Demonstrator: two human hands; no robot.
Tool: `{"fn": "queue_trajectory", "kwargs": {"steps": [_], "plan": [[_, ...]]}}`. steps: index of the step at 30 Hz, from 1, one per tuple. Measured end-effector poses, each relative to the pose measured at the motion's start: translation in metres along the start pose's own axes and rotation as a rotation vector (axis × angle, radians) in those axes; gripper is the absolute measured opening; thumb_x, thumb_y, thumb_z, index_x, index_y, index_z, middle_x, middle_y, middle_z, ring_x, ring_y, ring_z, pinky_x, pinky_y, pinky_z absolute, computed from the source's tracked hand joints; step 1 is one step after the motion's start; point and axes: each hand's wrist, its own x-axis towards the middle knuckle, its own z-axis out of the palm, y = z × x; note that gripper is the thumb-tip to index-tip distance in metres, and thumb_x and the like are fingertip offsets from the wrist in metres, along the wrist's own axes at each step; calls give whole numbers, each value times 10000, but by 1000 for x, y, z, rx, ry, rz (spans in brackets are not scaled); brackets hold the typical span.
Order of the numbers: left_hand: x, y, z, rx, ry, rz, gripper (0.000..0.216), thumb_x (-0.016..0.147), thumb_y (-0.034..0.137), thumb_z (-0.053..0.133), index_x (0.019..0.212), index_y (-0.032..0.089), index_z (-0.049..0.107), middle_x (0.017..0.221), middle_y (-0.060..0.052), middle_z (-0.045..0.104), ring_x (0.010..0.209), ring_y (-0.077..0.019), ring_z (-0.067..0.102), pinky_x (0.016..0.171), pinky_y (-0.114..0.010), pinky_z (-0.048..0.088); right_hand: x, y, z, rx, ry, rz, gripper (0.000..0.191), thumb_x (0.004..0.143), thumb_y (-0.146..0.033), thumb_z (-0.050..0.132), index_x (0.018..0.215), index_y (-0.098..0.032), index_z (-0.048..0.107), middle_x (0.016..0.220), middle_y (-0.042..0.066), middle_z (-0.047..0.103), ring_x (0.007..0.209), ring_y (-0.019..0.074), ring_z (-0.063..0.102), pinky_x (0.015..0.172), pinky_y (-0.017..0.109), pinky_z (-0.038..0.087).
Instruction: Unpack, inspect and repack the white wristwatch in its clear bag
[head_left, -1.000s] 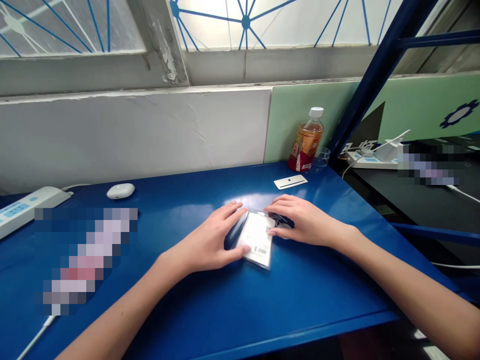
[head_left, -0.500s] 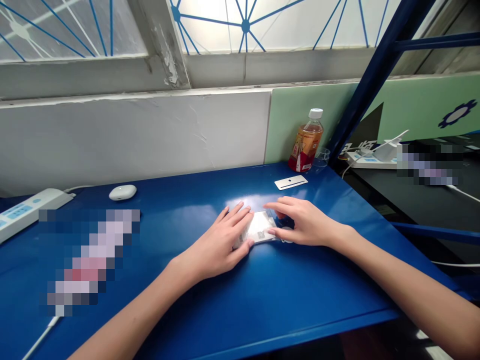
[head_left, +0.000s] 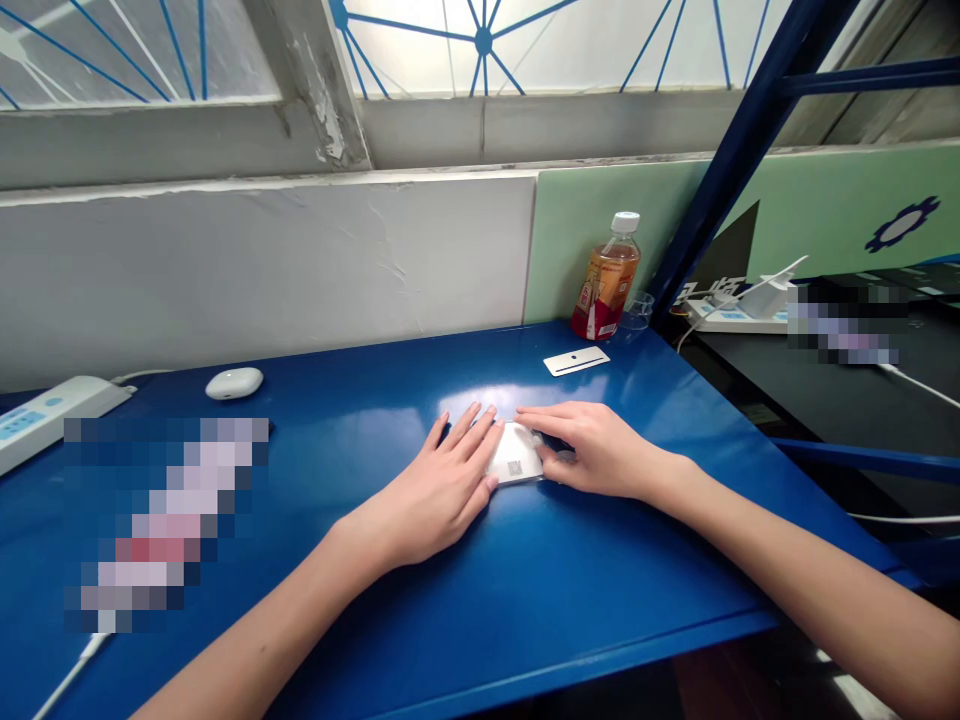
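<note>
A flat white packet [head_left: 514, 452] with a small printed square code lies on the blue tabletop, with clear plastic showing around its edge. My left hand [head_left: 442, 480] rests over its left side, palm down, fingers stretched and slightly spread. At the packet's right edge, my right hand [head_left: 592, 445] has its index finger along the top corner and its thumb bent in at the side, closed on that edge. The right fingers hide part of the edge. Behind the hands lies a white card [head_left: 576, 361] with a dark dot and a dark line.
An orange-red drink bottle [head_left: 606, 280] stands at the back right, next to a clear plastic piece [head_left: 637, 311]. To the left are a white earbud case [head_left: 234, 383], a power strip [head_left: 52, 415] and a pixelated item [head_left: 172, 510] with a white cable. A blue frame post [head_left: 739, 160] rises at right.
My right hand has shifted left against the packet, its thumb now bent at the side edge. Clear plastic at the right is less visible. My left hand stays flat on the packet.
</note>
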Motion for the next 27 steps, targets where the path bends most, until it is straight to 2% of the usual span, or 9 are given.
{"fn": "queue_trajectory", "kwargs": {"steps": [3, 7, 14, 18, 23, 27], "plan": [[0, 0, 2, 5, 7, 1, 569, 1059, 371, 231, 1583, 168, 135, 1648, -104, 96, 1514, -279, -7, 1205, -547, 127, -1, -5, 3, -44, -29, 22, 376, 806, -117, 541, 1154, -150, 680, 1167, 125, 734, 986, 283, 725, 808, 359, 567], [0, -1, 4, 6, 13, 5, 569, 1064, 384, 205, 1588, 182, 116, 1650, -93, 82, 1515, -276, -3, 1209, -539, 129, 1, -10, 1, -50, -98, 31, 296, 898, -138, 484, 1124, -148, 674, 1170, 118, 733, 1046, 285, 711, 835, 372, 569], [1, 1, 2, 25, -10, -20, 576, 1064, 392, 184, 1593, 195, 73, 1654, -75, 59, 1512, -287, -50, 1207, -561, 77, 0, -14, -1, -65, -156, 12, 406, 946, -113, 400, 1335, -118, 514, 1284, 155, 670, 1201, 277, 636, 924, 400, 557], [-1, 1, 3, 32, -13, -22, 570, 1065, 389, 175, 1592, 194, 77, 1655, -75, 54, 1513, -283, -53, 1209, -553, 74, -2, -12, 1, -87, -160, -25, 334, 964, -126, 412, 1254, -110, 575, 1288, 183, 661, 1204, 313, 632, 920, 440, 562], [-1, -1, 3, 23, -8, -13, 564, 1063, 375, 193, 1589, 188, 114, 1653, -87, 78, 1516, -286, -29, 1208, -552, 91, -2, -11, 1, -62, -178, -22, 323, 955, -112, 439, 1247, -111, 577, 1289, 191, 657, 1228, 315, 615, 949, 438, 544], [-1, -2, 4, 0, 4, -2, 564, 1061, 373, 197, 1587, 182, 129, 1649, -98, 95, 1516, -291, 5, 1206, -551, 124, -1, -11, -1, -32, -207, 9, 314, 950, -108, 425, 1226, -127, 574, 1262, 179, 668, 1165, 303, 650, 884, 410, 551]]}}
